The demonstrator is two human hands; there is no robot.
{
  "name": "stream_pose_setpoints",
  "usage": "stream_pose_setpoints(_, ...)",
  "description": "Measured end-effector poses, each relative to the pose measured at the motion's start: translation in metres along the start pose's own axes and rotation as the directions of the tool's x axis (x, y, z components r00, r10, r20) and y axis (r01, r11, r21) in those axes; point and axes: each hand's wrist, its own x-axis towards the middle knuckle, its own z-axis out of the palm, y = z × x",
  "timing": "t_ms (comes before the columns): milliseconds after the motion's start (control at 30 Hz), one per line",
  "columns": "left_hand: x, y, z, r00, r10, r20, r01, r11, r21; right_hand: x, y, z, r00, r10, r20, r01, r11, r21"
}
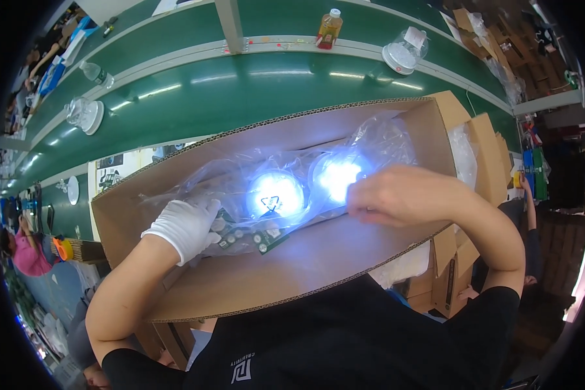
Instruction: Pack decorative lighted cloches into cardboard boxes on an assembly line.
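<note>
A long open cardboard box [344, 260] lies in front of me. Inside are two glowing round lamps, a left lamp [276, 194] and a right lamp [337, 177], both wrapped in clear plastic bags [383, 140]. My left hand [185, 229], in a white glove, is at the box's left part with its fingers curled on the plastic beside green printed cards [270, 239]. My bare right hand [400, 195] is closed beside the right lamp, over the box's near side. Its fingertips are partly hidden, and what they pinch cannot be made out.
Behind the box runs a green workbench [253, 97] with a raised ledge. A bottle of amber drink [329, 29], a clear domed lamp [404, 52], another clear lamp [84, 116] and a water bottle [97, 74] stand there. More cardboard boxes [487, 162] are at the right. Other people work nearby.
</note>
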Motion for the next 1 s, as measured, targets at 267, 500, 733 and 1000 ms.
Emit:
stream_pose_setpoints(267,0.004,-0.005,0.012,0.994,0.069,-0.085,-0.065,0.996,0.055,0.02,0.027,0.012,0.997,0.016,-0.069,-0.061,0.696,-0.715)
stream_pose_setpoints(500,0.009,-0.006,0.028,0.995,-0.098,0.004,0.096,0.984,0.151,-0.037,-0.038,0.026,0.983,-0.125,-0.138,-0.018,0.675,-0.738)
stream_pose_setpoints(733,0.008,-0.007,0.032,0.978,-0.203,0.054,0.197,0.974,0.108,-0.053,0.015,0.01,0.936,0.129,0.327,-0.168,0.981,0.093)
stream_pose_setpoints(1000,0.013,-0.004,0.027,0.945,-0.314,0.093,0.288,0.932,0.219,0.011,0.038,0.049,0.95,0.31,-0.021,-0.303,0.91,-0.282)
